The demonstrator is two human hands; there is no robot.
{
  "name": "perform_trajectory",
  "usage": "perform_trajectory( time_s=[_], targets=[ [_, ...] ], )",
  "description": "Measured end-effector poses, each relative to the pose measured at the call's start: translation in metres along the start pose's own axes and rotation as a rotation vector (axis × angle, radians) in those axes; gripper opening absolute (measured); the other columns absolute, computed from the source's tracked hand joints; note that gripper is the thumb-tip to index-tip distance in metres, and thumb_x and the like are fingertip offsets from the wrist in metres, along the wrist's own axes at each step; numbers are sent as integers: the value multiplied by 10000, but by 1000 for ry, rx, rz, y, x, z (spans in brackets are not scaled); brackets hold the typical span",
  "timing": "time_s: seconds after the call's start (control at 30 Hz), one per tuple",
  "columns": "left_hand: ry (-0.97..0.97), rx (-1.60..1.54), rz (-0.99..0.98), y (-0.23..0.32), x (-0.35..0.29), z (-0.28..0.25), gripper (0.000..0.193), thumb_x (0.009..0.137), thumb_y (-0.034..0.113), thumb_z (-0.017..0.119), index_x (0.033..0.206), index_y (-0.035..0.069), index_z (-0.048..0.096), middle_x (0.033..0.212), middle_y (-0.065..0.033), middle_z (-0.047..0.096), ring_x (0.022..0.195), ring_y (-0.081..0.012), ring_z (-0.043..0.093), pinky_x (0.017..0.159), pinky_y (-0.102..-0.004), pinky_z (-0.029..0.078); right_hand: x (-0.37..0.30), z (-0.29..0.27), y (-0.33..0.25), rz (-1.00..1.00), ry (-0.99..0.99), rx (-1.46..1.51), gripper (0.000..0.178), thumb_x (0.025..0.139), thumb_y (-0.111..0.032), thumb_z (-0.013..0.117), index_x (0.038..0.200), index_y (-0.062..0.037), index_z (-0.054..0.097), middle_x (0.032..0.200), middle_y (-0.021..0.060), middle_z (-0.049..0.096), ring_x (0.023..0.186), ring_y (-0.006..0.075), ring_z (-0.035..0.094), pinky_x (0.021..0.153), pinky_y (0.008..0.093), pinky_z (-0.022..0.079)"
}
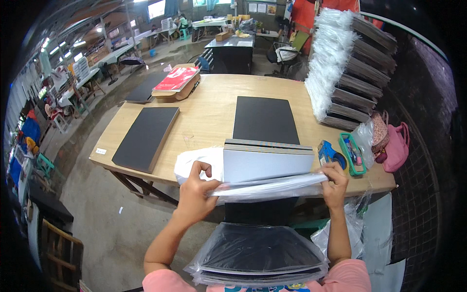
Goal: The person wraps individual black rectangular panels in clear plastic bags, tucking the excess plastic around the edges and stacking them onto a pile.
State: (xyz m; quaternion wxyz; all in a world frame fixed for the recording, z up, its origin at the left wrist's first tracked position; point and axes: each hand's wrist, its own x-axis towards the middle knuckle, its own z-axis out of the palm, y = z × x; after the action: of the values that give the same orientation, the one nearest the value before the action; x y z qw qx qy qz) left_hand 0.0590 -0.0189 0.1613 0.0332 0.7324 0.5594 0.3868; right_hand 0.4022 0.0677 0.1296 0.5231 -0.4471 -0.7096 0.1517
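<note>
A clear plastic bag (pixel 272 189) is stretched sideways between my two hands, gathered in a band at the table's near edge. My left hand (pixel 195 191) pinches its left end between thumb and curled fingers. At the right end, my right hand (pixel 334 184) grips the plastic with bent fingers. Just beyond the band, a stack of boards with a white face (pixel 267 164) stands tilted on the table; whether the bag reaches around its lower edge, I cannot tell. Beside it, left, lies a crumpled white sheet (pixel 192 163). Plastic-wrapped black boards (pixel 260 248) rest close against me.
On the wooden table (pixel 209 100) lie black boards (pixel 265 119), another black stack (pixel 146 138) and a red-covered pad (pixel 177 79). Nearer right are a blue tape dispenser (pixel 331 153) and a green basket (pixel 352 153). Bagged boards (pixel 357 73) pile high behind, near a pink bag (pixel 397 148).
</note>
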Motion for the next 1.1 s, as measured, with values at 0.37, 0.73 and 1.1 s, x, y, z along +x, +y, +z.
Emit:
perform_trajectory(
  time_s=[0.37, 0.73, 1.1],
  targets=[
    [-711, -1519, -1097, -125, -81, 54, 199, 835, 59, 625, 1027, 35, 574, 827, -8, 593, 645, -62, 562, 474, -164, 390, -90, -18, 65, 644, -640, 884, 503, 630, -430, 810, 812, 22, 684, 933, 101, 600, 875, 169, 547, 789, 293, 421],
    [-380, -928, -1309, -205, -218, 178, 248, 852, 236, 673, 953, 15, 627, 792, -56, 643, 682, -134, 624, 530, -245, 500, -199, 40, 145, 1207, -639, 510, 148, 716, -132, 702, 715, 12, 668, 755, 35, 635, 725, 111, 577, 654, 249, 435],
    [459, 294, -498, -221, -26, 51, 138, 803, 122, 665, 935, 82, 673, 1153, -132, 479, 1049, -297, 496, 864, -416, 415, -249, 61, 243, 788, -596, 314, 208, 722, -207, 733, 753, -5, 698, 738, 77, 661, 666, 152, 595, 603, 280, 453]
  ],
)
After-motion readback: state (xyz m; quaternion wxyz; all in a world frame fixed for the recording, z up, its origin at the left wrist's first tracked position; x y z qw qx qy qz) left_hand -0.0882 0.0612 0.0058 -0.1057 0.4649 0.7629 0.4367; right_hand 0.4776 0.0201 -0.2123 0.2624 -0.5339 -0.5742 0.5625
